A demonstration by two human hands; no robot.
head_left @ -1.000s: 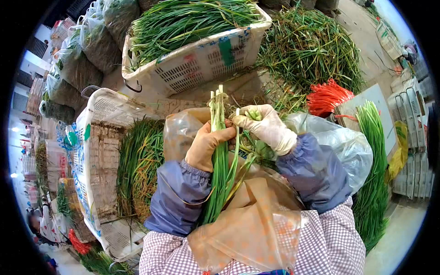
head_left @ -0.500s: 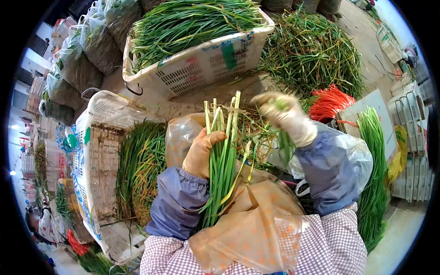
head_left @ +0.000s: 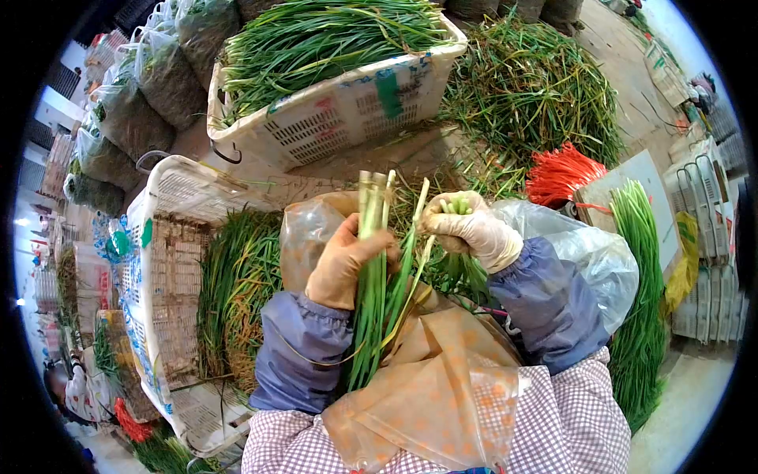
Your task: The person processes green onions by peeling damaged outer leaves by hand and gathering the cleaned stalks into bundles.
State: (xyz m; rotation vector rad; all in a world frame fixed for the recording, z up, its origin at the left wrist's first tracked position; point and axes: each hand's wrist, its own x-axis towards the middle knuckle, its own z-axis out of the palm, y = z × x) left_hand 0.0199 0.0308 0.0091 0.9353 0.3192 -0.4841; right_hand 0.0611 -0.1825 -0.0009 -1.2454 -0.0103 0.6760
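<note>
My gloved left hand [head_left: 347,261] is wrapped round an upright bundle of garlic chives [head_left: 369,316], pale cut ends up and green leaves hanging towards my lap. To its right, my gloved right hand [head_left: 467,225] is closed on a second, smaller bunch of chives [head_left: 462,272]; its pale ends poke out above the fist and its leaves hang below. The right thumb and fingertips also pinch at a thin yellowish stalk [head_left: 422,257] that leans out from the left bundle. An orange-dotted plastic apron [head_left: 442,371] covers my lap beneath both hands.
Ahead stands a white crate [head_left: 339,130] heaped with chives. An open crate [head_left: 178,300] at left holds more. A trimmings pile [head_left: 545,95], red ties [head_left: 560,178], a board [head_left: 632,197] and a long chive bundle [head_left: 636,316] lie right. Filled bags [head_left: 158,87] line the far left.
My right hand has come down and left, from a blur above to beside the left bundle, and now pinches a stalk there. The left hand keeps its hold.
</note>
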